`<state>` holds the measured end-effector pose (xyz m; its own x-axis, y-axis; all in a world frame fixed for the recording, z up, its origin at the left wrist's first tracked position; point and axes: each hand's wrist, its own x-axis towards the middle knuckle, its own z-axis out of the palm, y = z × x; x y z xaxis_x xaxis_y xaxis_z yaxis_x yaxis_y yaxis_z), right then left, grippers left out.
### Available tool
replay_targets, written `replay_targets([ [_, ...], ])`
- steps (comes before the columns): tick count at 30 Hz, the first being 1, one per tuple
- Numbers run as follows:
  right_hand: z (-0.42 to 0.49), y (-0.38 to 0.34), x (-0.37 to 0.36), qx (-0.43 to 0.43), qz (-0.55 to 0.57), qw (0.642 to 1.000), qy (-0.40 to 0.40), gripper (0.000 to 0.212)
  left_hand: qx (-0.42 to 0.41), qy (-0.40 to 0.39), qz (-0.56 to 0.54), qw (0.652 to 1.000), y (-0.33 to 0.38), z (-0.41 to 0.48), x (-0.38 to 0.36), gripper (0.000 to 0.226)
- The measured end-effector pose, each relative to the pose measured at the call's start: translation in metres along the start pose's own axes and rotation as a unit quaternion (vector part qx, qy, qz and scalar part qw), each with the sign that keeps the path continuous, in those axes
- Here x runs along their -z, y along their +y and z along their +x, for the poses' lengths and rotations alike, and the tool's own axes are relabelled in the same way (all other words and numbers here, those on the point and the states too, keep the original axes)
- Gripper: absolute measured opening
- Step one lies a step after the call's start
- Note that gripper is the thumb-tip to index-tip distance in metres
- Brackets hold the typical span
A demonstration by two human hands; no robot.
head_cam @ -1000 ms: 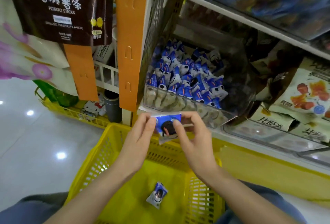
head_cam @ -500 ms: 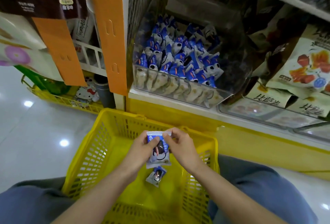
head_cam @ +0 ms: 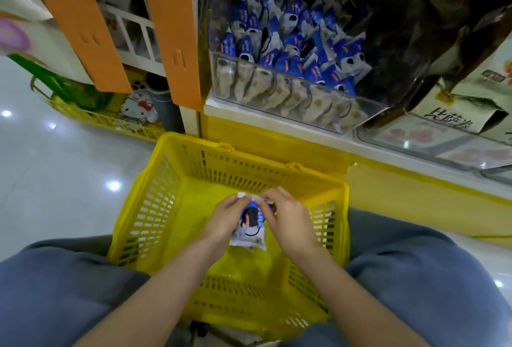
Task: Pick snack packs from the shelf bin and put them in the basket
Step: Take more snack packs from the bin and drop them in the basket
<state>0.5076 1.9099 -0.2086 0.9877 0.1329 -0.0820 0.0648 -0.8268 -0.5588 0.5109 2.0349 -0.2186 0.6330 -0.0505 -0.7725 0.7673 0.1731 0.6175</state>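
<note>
Both of your hands are down inside the yellow basket [head_cam: 155,180], meeting over its middle. Your left hand [head_cam: 225,218] and your right hand [head_cam: 291,222] share one snack pack [head_cam: 251,220]: the fingers [head_cam: 235,204] of the left pinch the white top seam from one side, and the right hand's fingers [head_cam: 273,194] pinch the same seam from the other. The pack hangs upright below your fingers, its blue face with a dark sandwich biscuit printed on it turned toward you, its pale lower end near the basket floor; whether it touches the floor I cannot tell. The basket sits between your knees, with grey-blue trousers [head_cam: 55,291] on either side of your forearms.

Beyond your fingers, up past the far basket rim, the clear shelf bin [head_cam: 291,97] stands at the shelf's edge, heaped with more blue-and-white packs [head_cam: 293,42] of the same kind; a row of them stands pressed against its front wall. To the right of your fingers and higher, pale bags [head_cam: 457,119] with printed characters lean over a neighbouring clear bin [head_cam: 443,150]. To the left of your fingers and beyond, two orange strips [head_cam: 171,28] hang by the shelf post, and below them a second yellow basket [head_cam: 97,118] rests on the shiny floor [head_cam: 55,180] with a white cat figure [head_cam: 137,110] just by it.
</note>
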Motion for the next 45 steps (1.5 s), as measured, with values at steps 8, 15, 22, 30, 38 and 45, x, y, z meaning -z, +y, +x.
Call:
replay_targets([
  [8,0.003,0.014,-0.013,-0.313,0.353,0.881,0.043,0.003,-0.015,-0.005,-0.034,0.999,-0.014,0.008,0.008,0.018],
  [15,-0.001,0.024,-0.018,-0.268,0.2,0.926,-0.172,0.037,-0.146,0.096,0.037,0.984,-0.017,0.022,0.018,0.009],
  [22,0.002,0.018,-0.018,-0.157,0.19,0.963,-0.113,0.037,-0.183,0.008,0.127,0.975,-0.019,0.018,0.016,0.014],
  [30,0.002,0.007,-0.016,-0.139,0.188,0.97,-0.072,0.019,-0.176,0.013,0.07,0.982,-0.011,0.012,0.013,0.016],
  [38,-0.001,0.0,-0.01,-0.058,0.102,0.993,0.008,0.009,-0.171,0.038,0.108,0.979,-0.008,0.012,0.011,0.011],
  [45,-0.002,0.0,-0.008,0.009,0.146,0.987,0.061,0.005,0.011,0.0,-0.039,0.999,0.002,0.013,0.013,0.048],
])
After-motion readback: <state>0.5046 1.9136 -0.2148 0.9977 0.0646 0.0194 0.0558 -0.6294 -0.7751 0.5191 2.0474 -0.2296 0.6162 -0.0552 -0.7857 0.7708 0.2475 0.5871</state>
